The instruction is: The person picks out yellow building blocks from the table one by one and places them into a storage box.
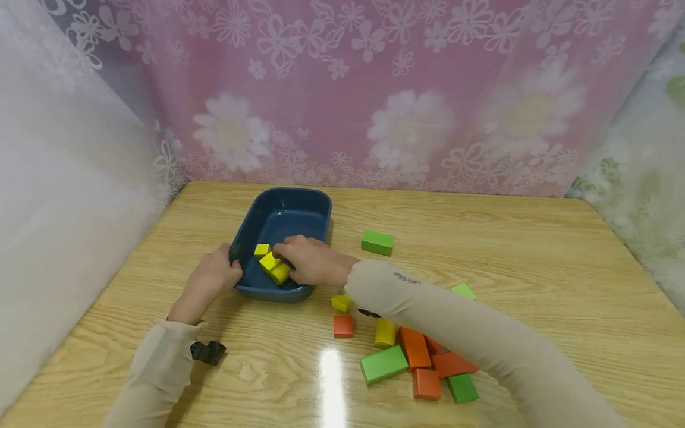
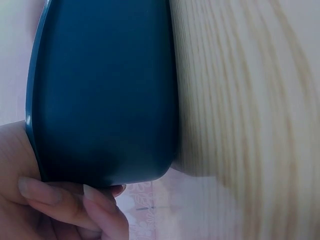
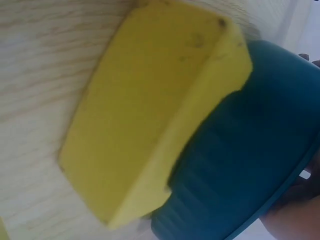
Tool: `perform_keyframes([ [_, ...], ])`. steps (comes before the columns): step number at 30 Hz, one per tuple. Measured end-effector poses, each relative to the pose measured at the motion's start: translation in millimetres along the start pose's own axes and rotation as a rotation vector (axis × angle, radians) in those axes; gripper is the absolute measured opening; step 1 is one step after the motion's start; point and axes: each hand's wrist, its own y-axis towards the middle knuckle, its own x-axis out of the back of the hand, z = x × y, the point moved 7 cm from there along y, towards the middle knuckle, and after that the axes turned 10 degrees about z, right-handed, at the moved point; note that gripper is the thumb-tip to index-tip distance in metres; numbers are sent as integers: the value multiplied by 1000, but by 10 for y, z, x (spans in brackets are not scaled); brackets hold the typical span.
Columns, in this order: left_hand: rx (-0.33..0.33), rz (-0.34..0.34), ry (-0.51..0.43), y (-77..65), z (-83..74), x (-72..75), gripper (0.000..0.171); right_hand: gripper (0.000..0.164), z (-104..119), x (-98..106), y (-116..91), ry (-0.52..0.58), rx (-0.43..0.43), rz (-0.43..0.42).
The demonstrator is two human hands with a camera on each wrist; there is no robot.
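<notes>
Glossy, round-cornered blue tray (image 1: 294, 223) — yellow blocks (image 1: 270, 261) inside

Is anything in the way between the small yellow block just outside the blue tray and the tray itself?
No other block stands between that yellow block and the blue tray; only the tray's own raised wall does. The right hand is inside the tray.

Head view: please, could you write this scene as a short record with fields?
container: dark blue tray, on the table
inside: yellow blocks
left hand: grips the tray near its near left corner
right hand: inside the tray, at the yellow blocks; whether it pinches one is unclear
outside, right of tray: lone green block; nearer, red blocks among green and yellow ones
backdrop: pink floral cloth
</notes>
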Motion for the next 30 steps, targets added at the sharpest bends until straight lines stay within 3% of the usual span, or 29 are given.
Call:
perform_keyframes([
  [4, 4, 6, 1, 10, 4, -5, 51, 39, -34, 31, -54, 4, -6, -44],
  [15, -13, 15, -19, -25, 7, -7, 57, 28, -261, 155, -284, 15, 79, -226],
  [20, -18, 25, -17, -25, -2, -5, 58, 27, -266, 179, -381, -8, 149, -258],
  [30, -10, 30, 0, -9, -15, -21, 57, 24, -255, 260, -535, -19, 208, -308],
])
